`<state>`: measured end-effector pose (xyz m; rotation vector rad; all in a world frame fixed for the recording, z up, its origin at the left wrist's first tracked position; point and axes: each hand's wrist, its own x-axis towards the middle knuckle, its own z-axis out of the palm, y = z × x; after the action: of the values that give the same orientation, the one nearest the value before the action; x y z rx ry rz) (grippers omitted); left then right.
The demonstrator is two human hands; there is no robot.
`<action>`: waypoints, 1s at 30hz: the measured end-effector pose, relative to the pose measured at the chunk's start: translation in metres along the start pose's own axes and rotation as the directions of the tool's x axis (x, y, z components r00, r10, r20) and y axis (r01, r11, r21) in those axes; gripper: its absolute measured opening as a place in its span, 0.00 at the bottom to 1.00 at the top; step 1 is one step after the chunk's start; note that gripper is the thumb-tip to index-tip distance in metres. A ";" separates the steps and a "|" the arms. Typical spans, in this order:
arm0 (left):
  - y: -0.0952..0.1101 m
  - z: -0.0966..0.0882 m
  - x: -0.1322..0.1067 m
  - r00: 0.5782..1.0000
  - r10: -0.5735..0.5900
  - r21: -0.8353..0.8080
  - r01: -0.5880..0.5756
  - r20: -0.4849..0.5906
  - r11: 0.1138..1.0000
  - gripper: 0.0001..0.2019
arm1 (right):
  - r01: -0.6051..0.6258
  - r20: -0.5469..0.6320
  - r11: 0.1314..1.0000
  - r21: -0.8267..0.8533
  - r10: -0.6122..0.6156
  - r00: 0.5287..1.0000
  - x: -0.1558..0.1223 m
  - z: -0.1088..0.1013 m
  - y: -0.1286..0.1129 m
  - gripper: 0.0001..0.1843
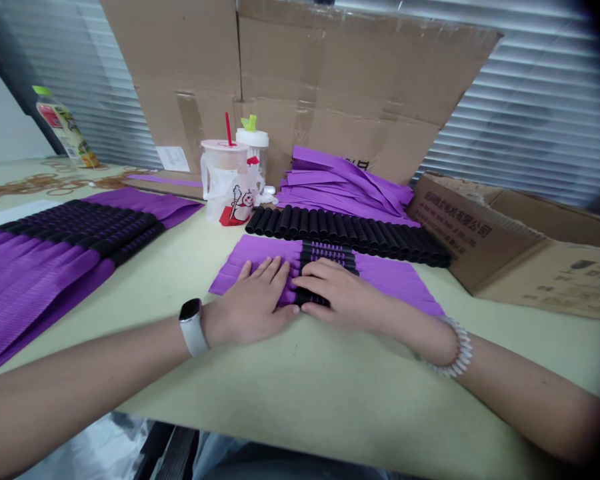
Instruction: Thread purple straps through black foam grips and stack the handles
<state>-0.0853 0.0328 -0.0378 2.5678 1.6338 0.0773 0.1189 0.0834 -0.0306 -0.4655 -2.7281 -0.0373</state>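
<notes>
Both hands lie open and flat, palms down: the left hand (pixel 253 300), with a smartwatch (pixel 191 327) on its wrist, presses the pleated purple strips (pixel 260 257), and the right hand (pixel 337 293), with a white beaded bracelet (pixel 447 350), covers the black ribbed band (pixel 327 257) across them, on the desk (pixel 300 393). Behind lie a row of black cylinders (pixel 345 233) and a stack of purple strips (pixel 345 190). Further back, a plastic cup (pixel 225 190) bears a cartoon snowman, a cardboard carton (pixel 473 233) bears small Chinese characters, and the bottle label (pixel 63 127) is illegible.
</notes>
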 end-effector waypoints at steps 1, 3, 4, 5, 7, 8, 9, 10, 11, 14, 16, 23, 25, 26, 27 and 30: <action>0.000 0.000 0.000 1.000 -0.001 0.001 0.001 0.006 1.000 0.40 | 0.003 0.001 1.000 -0.005 -0.003 1.000 0.000 0.000 0.000 0.16; 0.000 0.001 0.001 1.000 -0.005 0.003 0.005 0.015 1.000 0.41 | 0.010 -0.004 1.000 -0.014 -0.010 1.000 0.001 0.000 0.000 0.16; 0.000 0.001 0.001 1.000 -0.006 0.004 0.006 0.017 1.000 0.41 | 0.014 -0.008 1.000 -0.017 -0.014 1.000 0.001 0.000 0.000 0.16; 0.000 0.001 0.001 1.000 -0.007 0.005 0.006 0.018 1.000 0.41 | 0.019 -0.010 1.000 -0.018 -0.019 1.000 0.001 0.000 0.000 0.16; 0.000 0.001 0.002 1.000 -0.003 0.005 0.003 0.013 1.000 0.42 | 0.028 -0.017 0.999 -0.019 -0.028 0.999 0.001 0.000 0.000 0.16; 0.000 0.001 0.002 1.000 0.000 0.004 0.000 0.010 1.000 0.42 | 0.031 -0.018 0.999 -0.017 -0.031 0.999 0.001 -0.001 0.000 0.16; 0.000 0.001 0.002 1.000 0.004 0.004 -0.004 0.008 1.000 0.42 | 0.032 -0.018 0.999 -0.015 -0.032 0.999 0.000 -0.001 0.000 0.16; -0.001 0.001 0.002 1.000 0.006 0.004 -0.006 0.008 1.000 0.42 | 0.030 -0.018 0.999 -0.014 -0.030 0.999 0.000 -0.001 0.000 0.16; -0.001 0.001 0.002 1.000 0.007 0.005 -0.007 0.009 1.000 0.42 | 0.027 -0.015 1.000 -0.014 -0.027 1.000 0.000 -0.001 0.000 0.16; -0.002 0.003 0.002 1.000 0.009 0.009 -0.009 0.007 1.000 0.41 | 0.016 -0.009 1.000 -0.010 -0.017 1.000 -0.001 -0.001 0.000 0.16; -0.002 0.004 0.002 1.000 0.010 0.011 -0.010 0.001 1.000 0.41 | 0.013 -0.007 1.000 -0.010 -0.014 1.000 -0.001 0.001 -0.001 0.15; 0.002 -0.001 0.002 1.000 -0.017 0.006 0.017 0.021 1.000 0.41 | -0.100 -0.045 0.981 0.166 0.109 0.993 0.000 -0.011 0.007 0.23; 0.003 -0.002 0.001 0.999 -0.023 0.005 0.022 0.026 1.000 0.41 | -0.111 -0.105 0.972 0.209 0.135 0.985 0.003 -0.017 0.015 0.19; 0.004 -0.003 0.001 0.999 -0.024 0.005 0.024 0.027 1.000 0.41 | -0.106 -0.132 0.972 0.208 0.135 0.982 0.004 -0.019 0.020 0.17; 0.005 -0.004 0.001 0.999 -0.026 0.005 0.026 0.026 1.000 0.41 | -0.097 -0.149 0.976 0.197 0.128 0.981 0.005 -0.020 0.025 0.16; 0.005 -0.004 0.000 0.999 -0.038 0.002 0.038 0.028 0.999 0.40 | -0.081 -0.131 0.981 0.174 0.105 0.986 0.008 -0.016 0.036 0.17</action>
<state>-0.0806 0.0310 -0.0330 2.5261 1.6731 0.0374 0.1294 0.1188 -0.0137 -0.5206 -2.5431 0.1770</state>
